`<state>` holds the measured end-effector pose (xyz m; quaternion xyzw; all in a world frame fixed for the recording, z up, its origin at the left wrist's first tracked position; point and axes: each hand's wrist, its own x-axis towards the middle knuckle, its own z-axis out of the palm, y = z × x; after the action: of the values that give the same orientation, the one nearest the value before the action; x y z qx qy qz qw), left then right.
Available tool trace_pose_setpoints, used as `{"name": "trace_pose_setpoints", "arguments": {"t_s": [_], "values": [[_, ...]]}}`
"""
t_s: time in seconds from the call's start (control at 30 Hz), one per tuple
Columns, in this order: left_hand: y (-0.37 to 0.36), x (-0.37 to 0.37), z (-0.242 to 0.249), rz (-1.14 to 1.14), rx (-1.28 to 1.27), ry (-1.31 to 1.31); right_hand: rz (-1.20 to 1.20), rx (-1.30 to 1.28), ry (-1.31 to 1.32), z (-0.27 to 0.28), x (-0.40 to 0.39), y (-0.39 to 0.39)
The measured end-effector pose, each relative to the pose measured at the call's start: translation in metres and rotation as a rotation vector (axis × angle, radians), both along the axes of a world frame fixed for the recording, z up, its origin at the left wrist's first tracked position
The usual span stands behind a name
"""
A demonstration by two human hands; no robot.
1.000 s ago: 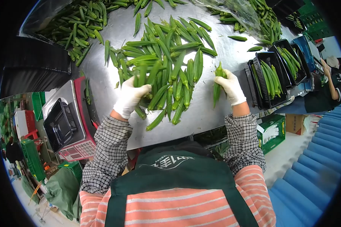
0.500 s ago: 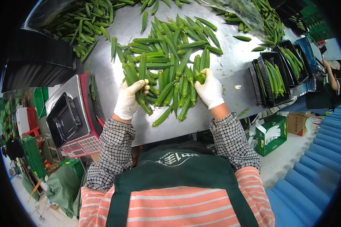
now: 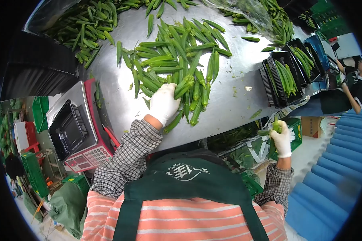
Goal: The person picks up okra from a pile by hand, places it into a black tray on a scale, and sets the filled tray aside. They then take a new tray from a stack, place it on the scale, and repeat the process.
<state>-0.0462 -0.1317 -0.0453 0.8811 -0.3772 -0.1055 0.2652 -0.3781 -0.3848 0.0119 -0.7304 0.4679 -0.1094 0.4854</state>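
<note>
A loose pile of green okra [image 3: 161, 60] lies on the metal table [image 3: 120, 116]. My left hand [image 3: 164, 102], in a white glove, is closed around several okra pods [image 3: 185, 85] at the near side of the pile. Past the table's right front edge, my right hand [image 3: 281, 138], gloved too, grips okra [image 3: 276, 126] above a green crate [image 3: 297, 132]. How many pods the right hand holds cannot be made out.
Black trays of okra [image 3: 285, 78] stand at the table's right. On the left is a red scale [image 3: 88, 158] with a black tray [image 3: 68, 130]. More okra [image 3: 90, 30] is heaped at the back left. A co-worker [image 3: 352, 90] is at the far right.
My right hand has moved from the pile to the right and down, past the table edge. My left hand has shifted right and lower on the pile, and the bunch it held upright is gone.
</note>
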Motion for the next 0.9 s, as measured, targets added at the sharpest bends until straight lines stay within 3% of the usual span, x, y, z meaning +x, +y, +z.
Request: {"name": "trace_pose_setpoints", "arguments": {"t_s": [0.07,0.17,0.27,0.33,0.43,0.47,0.5,0.6,0.63,0.7,0.8,0.87,0.9], "values": [[-0.007,-0.002,0.004,-0.009,0.123,-0.083,0.117,-0.295,0.172,-0.024,-0.005,-0.005],[-0.007,0.005,-0.003,-0.044,0.234,-0.082,0.123,-0.103,-0.037,-0.006,0.047,0.008],[0.011,0.010,0.027,0.082,0.008,0.164,0.209,-0.164,-0.103,-0.013,0.116,0.010],[0.027,0.023,0.032,0.262,-0.272,0.549,0.217,-0.188,-0.143,-0.024,0.164,0.007],[0.024,0.041,0.044,0.393,-0.603,0.746,0.201,-0.208,-0.280,-0.054,0.239,0.003],[0.020,0.047,0.044,0.395,-0.627,0.727,0.195,-0.222,-0.215,-0.065,0.260,0.002],[0.014,0.051,0.044,0.396,-0.652,0.711,0.206,-0.400,-0.040,-0.087,0.277,0.000],[0.004,0.057,0.040,0.405,-0.660,0.683,0.369,-0.644,0.461,-0.056,0.298,0.038],[0.004,0.058,0.037,0.402,-0.659,0.671,0.368,-0.672,0.399,-0.071,0.296,0.036],[0.005,0.062,0.026,0.390,-0.667,0.596,0.381,-0.613,0.393,-0.073,0.289,0.023],[0.002,0.071,0.033,0.448,-0.403,0.303,0.325,-0.544,0.343,-0.073,0.271,0.006],[-0.001,0.084,0.022,0.261,-0.230,0.067,0.284,-0.229,-0.001,-0.070,0.257,-0.010],[-0.004,0.091,0.018,0.133,-0.133,-0.050,0.233,0.237,-0.220,-0.062,0.250,-0.015]]}}
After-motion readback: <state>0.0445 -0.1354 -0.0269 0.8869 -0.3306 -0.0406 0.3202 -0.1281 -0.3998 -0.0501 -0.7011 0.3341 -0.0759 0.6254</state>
